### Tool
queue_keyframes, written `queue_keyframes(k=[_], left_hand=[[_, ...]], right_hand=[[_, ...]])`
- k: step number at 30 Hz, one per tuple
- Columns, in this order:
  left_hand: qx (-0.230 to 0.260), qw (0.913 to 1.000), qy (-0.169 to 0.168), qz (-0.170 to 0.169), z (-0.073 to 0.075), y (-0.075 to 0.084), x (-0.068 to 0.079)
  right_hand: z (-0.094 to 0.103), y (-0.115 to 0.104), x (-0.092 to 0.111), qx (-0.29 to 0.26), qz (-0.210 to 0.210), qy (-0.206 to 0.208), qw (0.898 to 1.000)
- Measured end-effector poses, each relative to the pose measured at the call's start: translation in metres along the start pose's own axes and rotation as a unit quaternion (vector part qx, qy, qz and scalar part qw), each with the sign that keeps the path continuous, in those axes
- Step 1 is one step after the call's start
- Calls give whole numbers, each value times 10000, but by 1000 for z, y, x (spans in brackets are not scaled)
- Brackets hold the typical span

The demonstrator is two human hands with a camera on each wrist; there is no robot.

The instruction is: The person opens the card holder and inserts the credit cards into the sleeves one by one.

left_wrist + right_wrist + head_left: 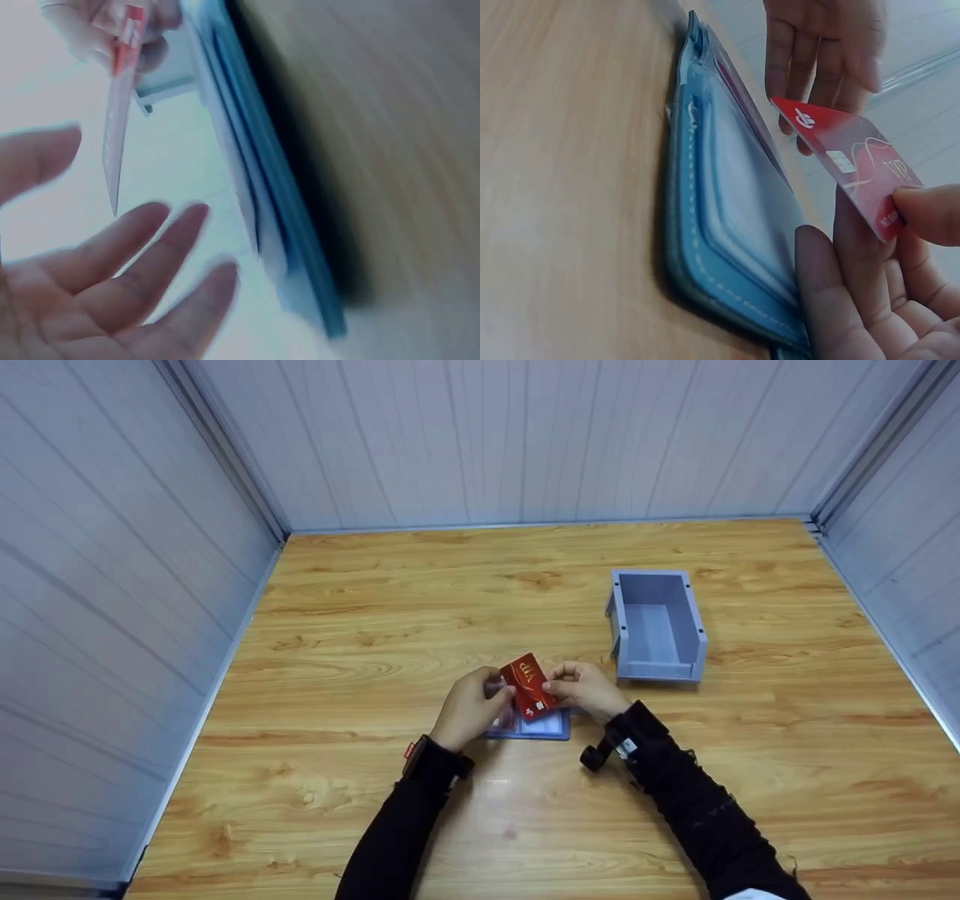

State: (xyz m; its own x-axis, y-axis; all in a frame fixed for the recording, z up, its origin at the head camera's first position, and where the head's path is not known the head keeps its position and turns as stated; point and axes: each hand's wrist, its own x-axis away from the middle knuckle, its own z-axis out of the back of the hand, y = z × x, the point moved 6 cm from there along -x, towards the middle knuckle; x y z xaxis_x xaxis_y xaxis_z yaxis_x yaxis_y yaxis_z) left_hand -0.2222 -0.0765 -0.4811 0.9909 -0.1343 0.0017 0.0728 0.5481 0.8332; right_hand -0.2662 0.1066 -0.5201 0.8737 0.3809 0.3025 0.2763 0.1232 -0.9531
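Observation:
A red VIP card is tilted above a blue card holder that lies open on the table. My right hand pinches the card's right edge between thumb and fingers. In the right wrist view the card's chip and gold lettering show. My left hand is at the card's other side. Its thumb and spread fingers stand apart around the card's end in the left wrist view, with gaps on both sides. Clear plastic pockets and white stitching show on the card holder, which the hands partly cover.
A grey plastic bin stands on the wooden table, beyond the right hand. White panel walls close off the back and both sides. A black wrist strap with a small camera juts out by the right wrist.

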Motion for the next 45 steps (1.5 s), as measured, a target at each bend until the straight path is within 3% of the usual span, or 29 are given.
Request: queue_keyframes(k=[3, 7, 18, 22, 26, 30, 34, 37, 40, 45], left_hand=[[865, 9962, 29, 136, -3, -1, -1], [1457, 9893, 81, 76, -7, -1, -1], [1899, 9805, 501, 77, -5, 0, -3], [1688, 9833, 676, 34, 0, 0, -3], [1570, 9841, 824, 104, 5, -2, -4], [1467, 9849, 912, 153, 12, -3, -4], [1379, 9853, 979, 254, 16, -3, -5], [1306, 9858, 983, 372, 19, -5, -5], [1165, 9877, 929, 472, 20, -6, -4], [778, 9922, 823, 513, 20, -12, -4]], right_hand=[[0, 0, 1, -10, -15, 35, 10000], [-1, 0, 2, -90, 34, 5, 10000], [-5, -3, 4, -115, 398, -83, 9991], [-6, -6, 6, 241, 588, -131, 9979], [-1, -11, 7, 1013, 885, -43, 9909], [4, -18, 9, 2072, 1306, 217, 9693], [4, -24, 14, 3193, 1625, 382, 9328], [3, -26, 17, 3850, 1500, 442, 9096], [1, -26, 18, 4257, 1283, 402, 8948], [-5, -27, 21, 4832, 1391, 392, 8635]])
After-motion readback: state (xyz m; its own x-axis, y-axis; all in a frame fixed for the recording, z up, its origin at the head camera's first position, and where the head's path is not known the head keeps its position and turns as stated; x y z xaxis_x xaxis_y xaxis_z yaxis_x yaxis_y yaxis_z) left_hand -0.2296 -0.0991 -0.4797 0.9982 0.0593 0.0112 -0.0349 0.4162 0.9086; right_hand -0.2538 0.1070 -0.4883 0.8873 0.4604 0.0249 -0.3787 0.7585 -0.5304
